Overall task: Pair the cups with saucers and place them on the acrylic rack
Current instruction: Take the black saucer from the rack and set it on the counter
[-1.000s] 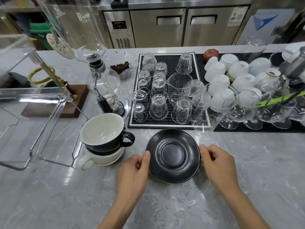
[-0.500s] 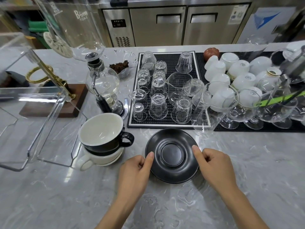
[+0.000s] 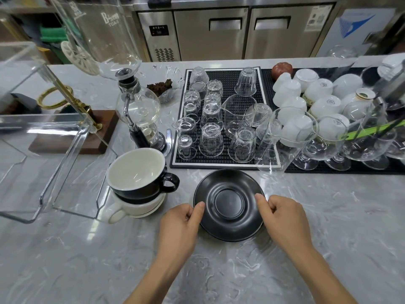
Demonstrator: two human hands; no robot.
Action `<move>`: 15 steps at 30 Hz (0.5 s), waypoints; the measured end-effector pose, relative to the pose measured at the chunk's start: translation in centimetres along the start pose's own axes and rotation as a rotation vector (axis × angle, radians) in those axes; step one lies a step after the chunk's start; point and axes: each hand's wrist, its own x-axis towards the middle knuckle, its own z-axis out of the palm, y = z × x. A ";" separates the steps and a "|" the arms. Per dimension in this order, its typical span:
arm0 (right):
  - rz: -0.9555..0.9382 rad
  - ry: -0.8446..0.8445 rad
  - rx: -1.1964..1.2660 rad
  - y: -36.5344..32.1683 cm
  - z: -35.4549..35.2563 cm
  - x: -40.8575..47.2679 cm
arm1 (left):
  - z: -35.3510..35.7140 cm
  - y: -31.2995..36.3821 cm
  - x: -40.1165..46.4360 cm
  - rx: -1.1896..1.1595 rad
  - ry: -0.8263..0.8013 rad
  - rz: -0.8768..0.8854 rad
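Both hands (image 3: pixel 178 224) pinching black saucer (image 3: pixel 229 205) rim

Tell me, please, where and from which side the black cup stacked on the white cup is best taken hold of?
Take the black cup by its loop handle, coming from the right. The handle sticks out rightward, clear of the white cup beneath, toward the black saucer.

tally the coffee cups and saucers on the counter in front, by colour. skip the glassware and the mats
Black cups: 1, the black cup, stacked on the white one
White cups: 1, the white cup
Black saucers: 1, the black saucer, held at its rim by the left hand and the right hand
White saucers: none visible
Total: 3
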 end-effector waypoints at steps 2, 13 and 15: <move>0.000 -0.002 0.009 0.0 0.0 -0.1 | 0.0 0.0 -0.1 -0.013 0.007 0.001; -0.006 0.043 0.043 -0.7 0.0 -1.5 | -0.1 0.6 -0.7 -0.148 0.072 0.003; -0.023 0.060 0.054 -0.9 -0.3 -1.9 | -0.4 0.9 -0.9 -0.148 0.075 0.029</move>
